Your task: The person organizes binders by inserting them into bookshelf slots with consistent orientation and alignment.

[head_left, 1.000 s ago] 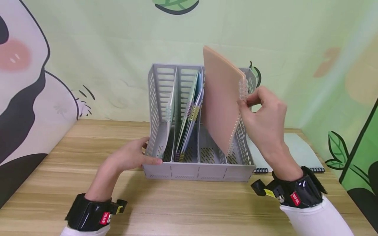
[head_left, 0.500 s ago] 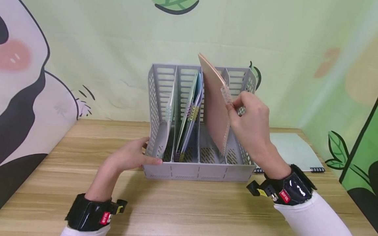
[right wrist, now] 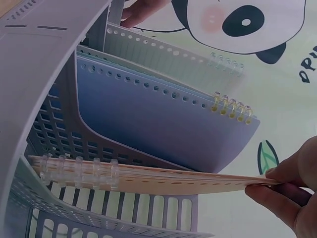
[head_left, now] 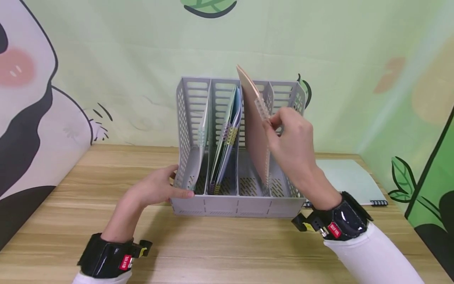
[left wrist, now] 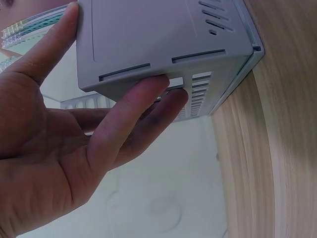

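Note:
My right hand (head_left: 291,138) pinches the ring-bound edge of a pinkish-beige notebook (head_left: 256,138) between thumb and fingers. That notebook stands upright in the third compartment from the left of a grey desktop file organizer (head_left: 220,206). Its top rises above the organizer's back wall. My left hand (head_left: 156,187) holds the organizer's front left corner, thumb on the front lip and fingers against the outer side wall (left wrist: 163,69). In the right wrist view, clear rings (right wrist: 79,171) show at the notebook's lower end, while thumb and fingertips grip its edge farther up.
A pale loose-leaf notebook (head_left: 202,138) leans in the first compartment. Blue and green notebooks (head_left: 227,138) with yellow and purple rings lean in the second. To the right, a pale green notebook (head_left: 349,181) with black rings lies on the wooden table (head_left: 227,252). A printed cloth (head_left: 142,59) hangs behind.
My right hand has moved left and slightly down, swinging the pinkish notebook's ringed edge left, so it stands more edge-on and lower in the compartment. My left hand stays at the organizer's corner.

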`<control>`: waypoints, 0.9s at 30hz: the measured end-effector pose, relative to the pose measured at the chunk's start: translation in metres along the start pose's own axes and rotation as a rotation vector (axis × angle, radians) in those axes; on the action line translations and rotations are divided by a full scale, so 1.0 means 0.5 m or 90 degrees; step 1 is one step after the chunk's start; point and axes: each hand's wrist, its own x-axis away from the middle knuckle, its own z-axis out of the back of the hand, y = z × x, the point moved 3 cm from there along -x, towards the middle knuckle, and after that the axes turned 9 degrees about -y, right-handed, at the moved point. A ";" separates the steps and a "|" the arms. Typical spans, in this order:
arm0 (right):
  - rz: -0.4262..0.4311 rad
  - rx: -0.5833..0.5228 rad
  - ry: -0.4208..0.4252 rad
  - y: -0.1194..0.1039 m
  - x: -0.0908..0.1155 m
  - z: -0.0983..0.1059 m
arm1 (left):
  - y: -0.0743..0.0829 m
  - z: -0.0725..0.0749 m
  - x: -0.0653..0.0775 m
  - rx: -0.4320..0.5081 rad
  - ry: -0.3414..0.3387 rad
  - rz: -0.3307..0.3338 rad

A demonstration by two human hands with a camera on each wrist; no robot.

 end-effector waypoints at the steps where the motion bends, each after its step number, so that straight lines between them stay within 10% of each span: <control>1: 0.000 -0.001 0.000 0.000 0.000 -0.002 | 0.000 0.000 0.000 -0.005 0.001 0.001; 27: 0.004 0.022 -0.055 0.028 0.020 -0.054 | -0.004 0.000 -0.001 0.013 -0.004 0.000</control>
